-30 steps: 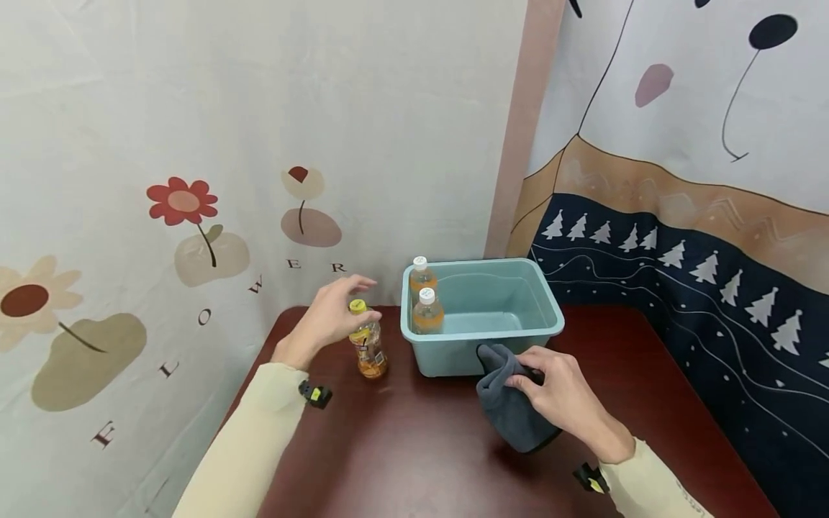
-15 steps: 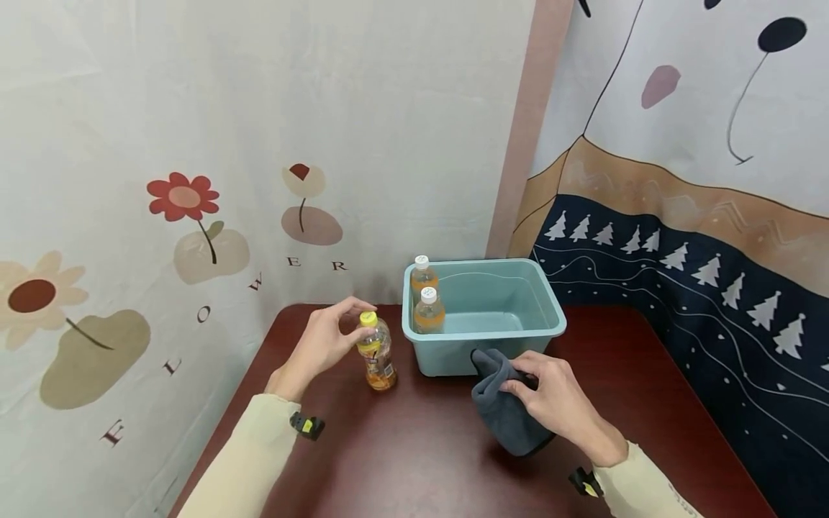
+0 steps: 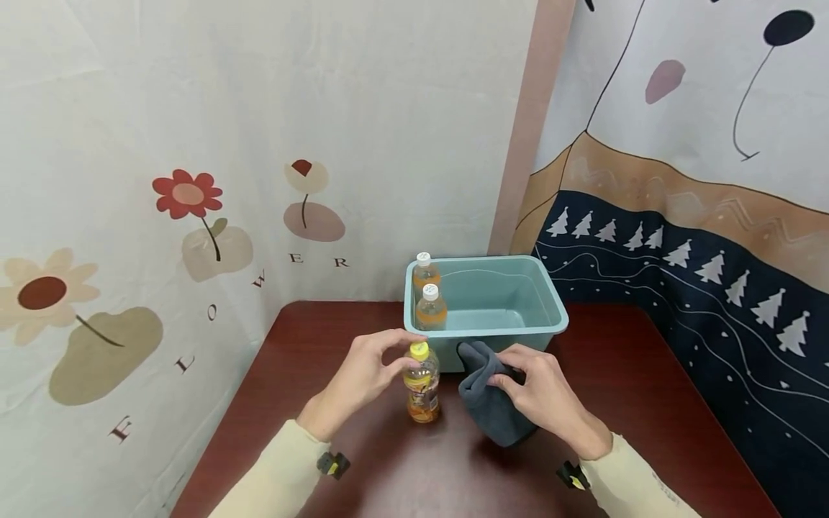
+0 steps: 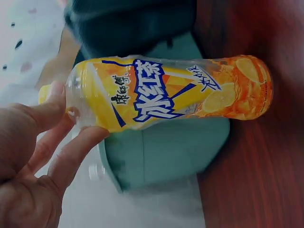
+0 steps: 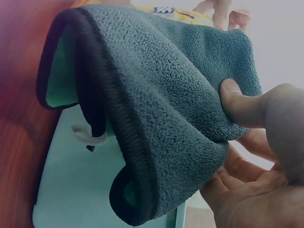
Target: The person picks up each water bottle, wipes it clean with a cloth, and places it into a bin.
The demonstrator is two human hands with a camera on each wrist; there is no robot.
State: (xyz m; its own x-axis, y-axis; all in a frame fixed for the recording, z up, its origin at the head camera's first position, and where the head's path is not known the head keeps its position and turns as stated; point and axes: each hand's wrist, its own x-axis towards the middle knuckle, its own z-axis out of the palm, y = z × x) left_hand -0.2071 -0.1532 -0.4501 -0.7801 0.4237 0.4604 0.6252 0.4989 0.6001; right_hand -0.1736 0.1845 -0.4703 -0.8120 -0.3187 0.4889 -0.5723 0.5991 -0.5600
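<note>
My left hand (image 3: 370, 370) pinches a plastic iced-tea bottle (image 3: 424, 396) by its yellow cap and neck. The bottle is upright in front of the bin, and its yellow-orange label with lemon slices fills the middle of the left wrist view. In my right hand (image 3: 540, 385) is a dark grey cloth (image 3: 495, 406) with black edging, gripped between thumb and fingers and hanging down in folds. Cloth and bottle are side by side, a narrow gap between them in the head view. The right wrist view shows the thumb pressing into the fleecy cloth (image 5: 156, 95).
A light blue plastic bin (image 3: 505, 332) stands at the back of the dark red table (image 3: 311, 324). Two white-capped bottles, one nearer (image 3: 430, 311) and one farther (image 3: 424, 272), stand in its left end. A printed fabric wall (image 3: 388, 144) rises behind.
My left hand has taken hold of the bottle and brought it right and nearer to me, up beside the cloth. The cloth in my right hand has shifted slightly left.
</note>
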